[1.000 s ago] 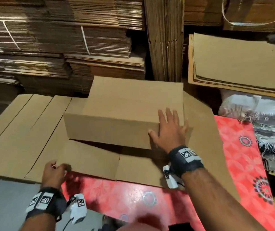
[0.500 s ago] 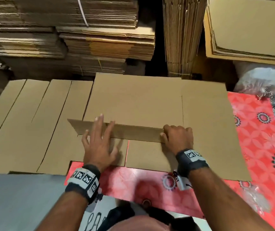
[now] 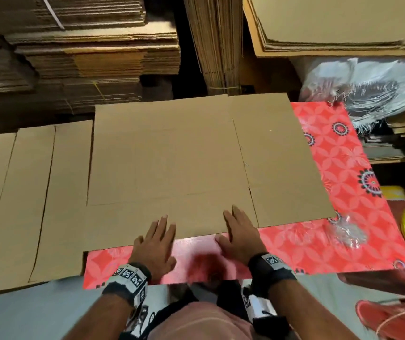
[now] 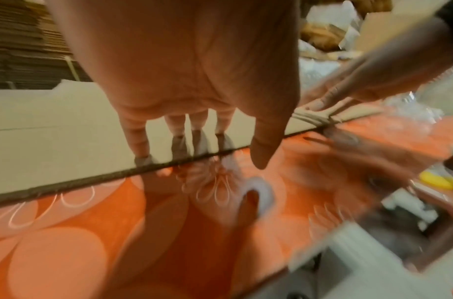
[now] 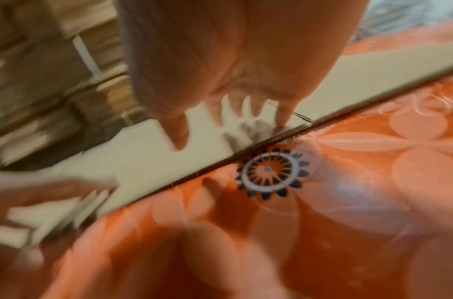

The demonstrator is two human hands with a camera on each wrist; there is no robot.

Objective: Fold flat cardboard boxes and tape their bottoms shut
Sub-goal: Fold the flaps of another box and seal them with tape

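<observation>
A plain brown cardboard box [image 3: 172, 163], still flat, lies unfolded on the red patterned table, filling the middle of the head view. Faint creases cross it, and a slit toward 3 o'clock parts its right-hand panel. Its near edge, toward 6 o'clock, shows corrugated layers [image 4: 143, 170] lying flush on the table, with the flaps level and none raised

Left hand [image 3: 155, 244] and right hand [image 3: 239, 233] flat, fingers straight, side by side.
</observation>
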